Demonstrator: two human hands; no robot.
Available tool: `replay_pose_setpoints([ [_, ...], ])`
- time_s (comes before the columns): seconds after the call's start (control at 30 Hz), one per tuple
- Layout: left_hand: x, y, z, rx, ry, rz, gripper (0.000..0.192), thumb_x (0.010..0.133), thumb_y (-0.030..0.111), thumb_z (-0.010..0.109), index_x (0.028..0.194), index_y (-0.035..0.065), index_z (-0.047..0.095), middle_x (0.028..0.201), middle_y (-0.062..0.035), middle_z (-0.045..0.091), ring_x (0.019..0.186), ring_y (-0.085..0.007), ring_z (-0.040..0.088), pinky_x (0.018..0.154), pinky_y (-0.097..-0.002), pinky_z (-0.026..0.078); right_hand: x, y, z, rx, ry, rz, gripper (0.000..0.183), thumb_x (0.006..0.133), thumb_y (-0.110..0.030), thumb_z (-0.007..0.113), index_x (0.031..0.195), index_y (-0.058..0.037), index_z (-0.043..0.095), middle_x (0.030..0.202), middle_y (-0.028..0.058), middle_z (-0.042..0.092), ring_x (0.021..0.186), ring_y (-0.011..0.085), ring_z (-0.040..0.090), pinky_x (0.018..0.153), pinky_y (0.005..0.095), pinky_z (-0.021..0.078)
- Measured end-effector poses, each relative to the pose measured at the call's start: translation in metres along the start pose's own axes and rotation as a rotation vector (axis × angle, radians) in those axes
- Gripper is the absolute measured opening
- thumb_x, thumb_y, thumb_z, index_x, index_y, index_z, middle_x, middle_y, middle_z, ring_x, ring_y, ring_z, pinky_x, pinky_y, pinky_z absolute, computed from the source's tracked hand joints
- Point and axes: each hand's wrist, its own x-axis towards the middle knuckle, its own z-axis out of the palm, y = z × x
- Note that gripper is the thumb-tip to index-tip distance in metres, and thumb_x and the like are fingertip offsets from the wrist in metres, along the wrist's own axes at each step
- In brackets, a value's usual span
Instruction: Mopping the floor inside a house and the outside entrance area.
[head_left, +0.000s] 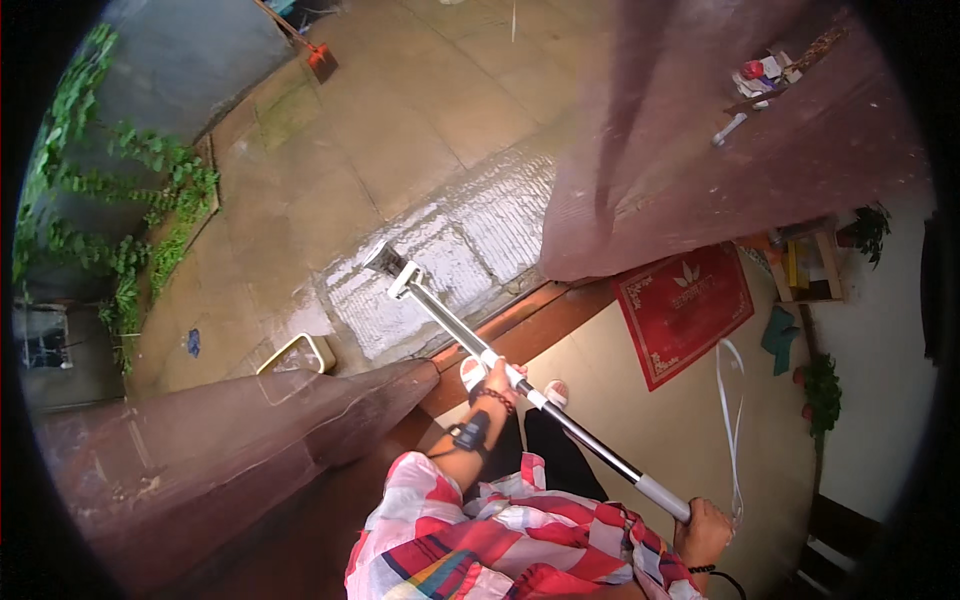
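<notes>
A long mop handle (592, 446), white and dark with a grey end grip, runs from the lower right to the upper left. My left hand (504, 379), with a beaded bracelet at the wrist, is closed around the white middle part. My right hand (705, 525) holds the grey grip at the far end, where a white cord (724, 420) hangs. The white and grey mop head (388, 262) is over the wet, ridged stone slab (457, 262) outside the doorway; whether it touches the slab I cannot tell.
Brownish-red curtains (675, 187) hang on both sides of the raised wooden sill (529, 315). A red mat (686, 311) lies indoors at the right. Outside are a pale plastic basin (326, 354), green plants (176, 217) and an orange shovel (321, 61).
</notes>
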Motion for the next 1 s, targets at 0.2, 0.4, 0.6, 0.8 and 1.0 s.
replay_pose_setpoints([
  [0.2, -0.074, 0.015, 0.017, -0.035, -0.235, -0.032, 0.017, 0.084, 0.014, 0.052, 0.093, 0.0072, 0.040, 0.078, -0.0111, 0.052, 0.082, -0.0339, 0.059, 0.067, -0.0445, 0.051, -0.009, 0.056, 0.045, 0.040, 0.140, 0.179, 0.027, 0.052, 0.002, 0.063, 0.075, -0.0079, 0.052, 0.076, 0.0098, 0.052, 0.080, 0.0298, 0.049, 0.078, 0.0399, 0.0343],
  [0.4, -0.139, 0.046, 0.042, 0.140, -0.589, 0.218, 0.014, 0.081, 0.007, 0.057, 0.089, 0.0055, 0.045, 0.087, -0.0080, 0.055, 0.105, -0.0300, 0.051, 0.084, -0.0474, 0.045, 0.010, 0.078, 0.109, 0.044, 0.084, 0.490, 0.056, 0.054, -0.001, 0.068, 0.106, -0.0078, 0.047, 0.108, 0.0121, 0.046, 0.107, 0.0295, 0.039, 0.103, 0.0466, 0.0171],
  [0.6, -0.213, 0.017, 0.054, 0.460, -0.569, 0.428, 0.037, 0.074, 0.007, 0.065, 0.101, 0.0061, 0.039, 0.101, -0.0133, 0.058, 0.087, -0.0201, 0.058, 0.073, -0.0346, 0.049, 0.046, 0.082, 0.176, 0.234, -0.078, 0.463, 0.072, 0.052, -0.008, 0.075, 0.116, -0.0084, 0.043, 0.113, 0.0125, 0.048, 0.113, 0.0280, 0.038, 0.102, 0.0419, 0.0207],
  [0.8, -0.250, 0.021, 0.077, 0.370, -0.780, 0.406, 0.024, 0.075, -0.004, 0.058, 0.091, 0.0070, 0.045, 0.097, -0.0097, 0.057, 0.102, -0.0232, 0.051, 0.085, -0.0408, 0.043, 0.093, 0.014, 0.089, 0.567, -0.109, 0.029, 0.032, 0.055, -0.027, 0.075, 0.071, -0.0017, 0.063, 0.063, 0.0163, 0.059, 0.068, 0.0342, 0.059, 0.068, 0.0394, 0.0452],
  [1.0, -0.286, 0.027, 0.083, 0.393, -0.692, 0.296, 0.024, 0.072, -0.005, 0.061, 0.082, 0.0092, 0.045, 0.093, -0.0087, 0.056, 0.100, -0.0245, 0.052, 0.081, -0.0381, 0.045, 0.073, 0.014, 0.125, 0.674, 0.096, -0.107, 0.042, 0.066, -0.041, 0.066, 0.052, -0.0030, 0.057, 0.053, 0.0194, 0.052, 0.052, 0.0374, 0.054, 0.052, 0.0424, 0.0428],
])
